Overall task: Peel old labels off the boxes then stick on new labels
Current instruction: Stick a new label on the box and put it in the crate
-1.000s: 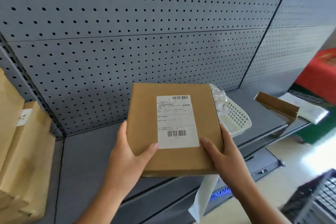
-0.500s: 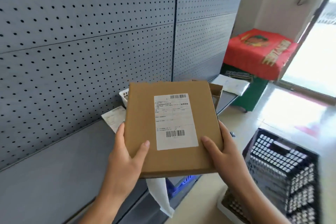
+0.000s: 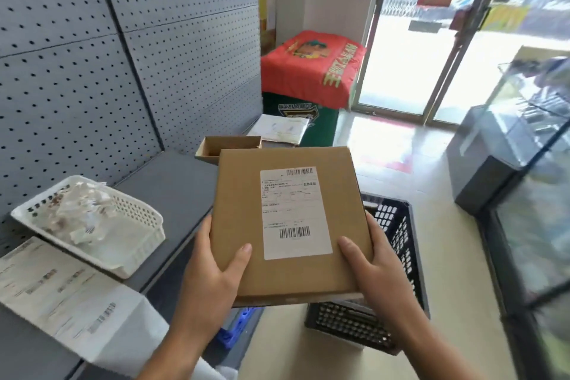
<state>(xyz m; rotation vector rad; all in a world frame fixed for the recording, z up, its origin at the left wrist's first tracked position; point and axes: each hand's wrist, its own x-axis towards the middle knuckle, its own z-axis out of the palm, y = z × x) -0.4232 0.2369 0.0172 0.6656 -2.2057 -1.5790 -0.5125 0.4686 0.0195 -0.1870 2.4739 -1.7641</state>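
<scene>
Still gripping the box [image 3: 240,210], left hand [image 3: 212,281] and right hand [image 3: 376,274] at its near corners — white basket [image 3: 148,225] shifting to nine o'clock, black crate [image 3: 398,225] at four.

Box [image 3: 246,225] held between left hand [image 3: 212,274] and right hand [image 3: 379,268], both thumbs on its top face. Label [image 3: 294,213] on that face, just beyond the thumbs. Basket [image 3: 135,237] on shelf [image 3: 172,182], left of left hand; label sheet [image 3: 61,293] nearer, touching it. Crate [image 3: 398,225] below right hand. Open carton [image 3: 216,149] beyond both hands.
</scene>
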